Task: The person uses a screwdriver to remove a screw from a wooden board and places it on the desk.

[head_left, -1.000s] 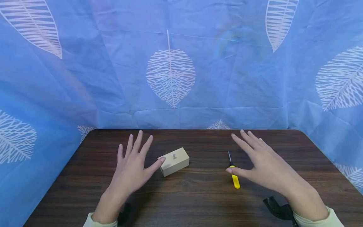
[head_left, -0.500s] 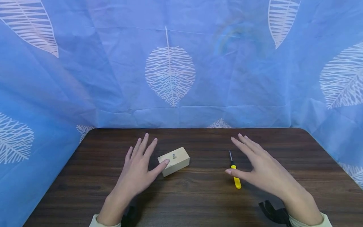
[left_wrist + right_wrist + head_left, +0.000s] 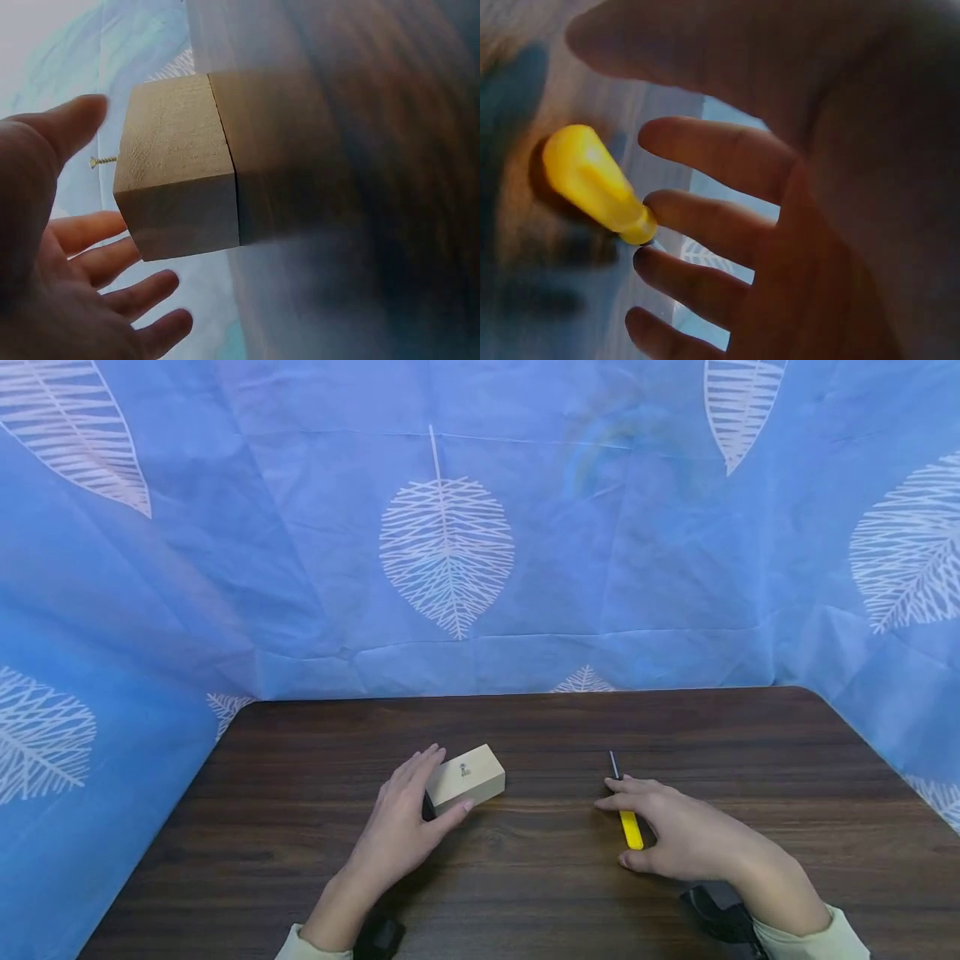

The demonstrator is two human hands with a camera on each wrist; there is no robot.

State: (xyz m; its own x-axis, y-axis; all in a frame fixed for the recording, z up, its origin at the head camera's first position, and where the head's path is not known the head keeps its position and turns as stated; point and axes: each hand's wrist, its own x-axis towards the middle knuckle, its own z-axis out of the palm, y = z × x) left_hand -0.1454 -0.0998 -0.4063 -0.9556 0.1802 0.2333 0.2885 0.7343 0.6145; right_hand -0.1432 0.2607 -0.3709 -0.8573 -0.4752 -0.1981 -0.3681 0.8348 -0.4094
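A pale wooden block (image 3: 472,779) lies at a slant on the table, and a small screw (image 3: 464,769) stands up from its top face. Around the block's left end comes my left hand (image 3: 401,827), thumb along the near side and fingers at the far side; the left wrist view shows a gap between the thumb and the wood (image 3: 176,135). A screwdriver with a yellow handle (image 3: 631,831) lies to the right, its tip pointing away from me. Over that handle hovers my right hand (image 3: 686,831), thumb and fingers spread to either side of it, gripping nothing.
The dark wooden table (image 3: 540,893) has rounded far corners. Behind it hangs a blue cloth (image 3: 570,568) with white leaf prints. Black straps with small devices sit at both wrists.
My left hand has moved right and down to the block's left end. My right hand has come down over the screwdriver handle. Block and screwdriver have stayed in place.
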